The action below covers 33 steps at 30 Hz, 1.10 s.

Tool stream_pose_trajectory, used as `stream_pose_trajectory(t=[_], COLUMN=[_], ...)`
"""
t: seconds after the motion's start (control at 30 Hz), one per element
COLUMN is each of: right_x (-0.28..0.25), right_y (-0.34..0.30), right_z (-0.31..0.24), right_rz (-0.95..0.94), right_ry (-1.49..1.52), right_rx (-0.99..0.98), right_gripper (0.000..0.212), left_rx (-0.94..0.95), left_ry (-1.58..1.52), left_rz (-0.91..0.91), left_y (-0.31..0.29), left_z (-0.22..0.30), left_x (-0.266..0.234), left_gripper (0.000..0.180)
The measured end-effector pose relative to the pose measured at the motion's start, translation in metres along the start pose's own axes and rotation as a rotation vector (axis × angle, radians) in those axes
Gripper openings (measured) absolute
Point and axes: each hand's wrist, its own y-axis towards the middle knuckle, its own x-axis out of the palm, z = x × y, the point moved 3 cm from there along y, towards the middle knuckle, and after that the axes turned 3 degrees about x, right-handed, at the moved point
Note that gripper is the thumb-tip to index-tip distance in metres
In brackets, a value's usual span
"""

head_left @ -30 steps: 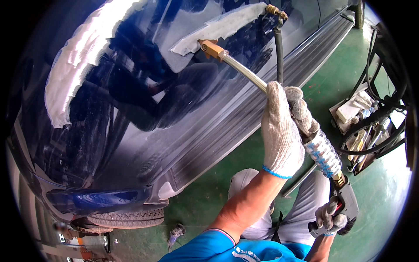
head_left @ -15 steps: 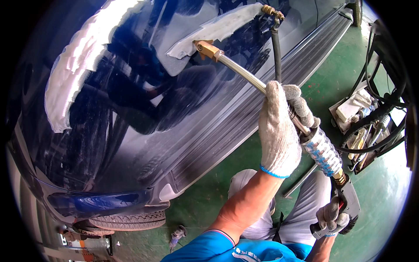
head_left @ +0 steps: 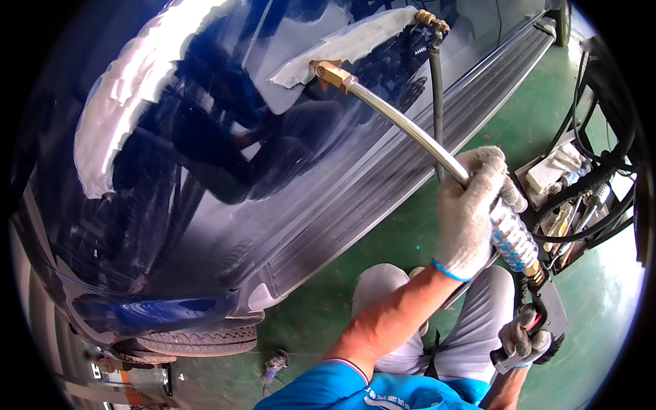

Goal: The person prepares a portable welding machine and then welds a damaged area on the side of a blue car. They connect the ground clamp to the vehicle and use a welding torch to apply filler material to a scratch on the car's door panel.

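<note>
A long dent puller (head_left: 400, 125) slants from the car's side panel down to my right. Its copper-coloured end block (head_left: 333, 76) rests against a bare grey strip (head_left: 355, 42) in the blue paint. My left hand (head_left: 471, 212), in a white knit glove, wraps round the rod just above the silvery ribbed sleeve (head_left: 514, 239). Lower right, my gloved right hand (head_left: 525, 339) grips the black pistol handle (head_left: 549, 307), fingers round its red trigger area. A brass clamp (head_left: 433, 22) with a dark cable (head_left: 437, 102) sits at the strip's upper end.
The dark blue car (head_left: 225, 225) fills the left, with a wide bare patch (head_left: 123, 116) and a ridged running board (head_left: 383, 195). At right stands a black cart (head_left: 581, 198) with cables and tools. A small power tool (head_left: 275, 365) lies on the green floor (head_left: 383, 239).
My left hand has slid down the rod toward the ribbed sleeve, to the right, and closed more fully round it. My right hand stays on the handle.
</note>
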Motion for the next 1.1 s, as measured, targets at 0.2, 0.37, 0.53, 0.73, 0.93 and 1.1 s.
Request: stream_pose_trajectory(t=[0.2, 0.37, 0.53, 0.73, 0.93, 1.1], right_x=[-0.001, -0.003, -0.002, 0.002, 0.007, 0.003], right_y=[-0.003, -0.003, -0.011, -0.025, -0.03, -0.008], right_z=[0.009, 0.005, 0.004, 0.006, 0.009, 0.013], right_rz=[0.062, 0.04, 0.037, -0.014, 0.091, 0.033], right_ry=[0.079, 0.063, 0.035, -0.519, -0.667, -0.046], right_rx=[-0.011, -0.007, -0.023, -0.17, -0.108, -0.042], right_gripper=[0.047, 0.047, 0.047, 0.044, 0.037, 0.045], left_rx=[0.046, 0.049, 0.001, -0.104, -0.08, -0.007], left_ry=[-0.031, 0.073, -0.131, -0.622, -0.655, -0.053], left_rz=[-0.019, -0.003, 0.082, -0.353, -0.591, 0.188], left_y=[0.001, -0.006, -0.001, 0.006, 0.011, -0.007], left_z=[0.0, -0.004, 0.038, 0.042, 0.043, 0.04], left_x=[-0.008, -0.01, -0.003, 0.007, -0.004, -0.003], left_gripper=[0.023, 0.028, 0.051, 0.063, 0.054, 0.048])
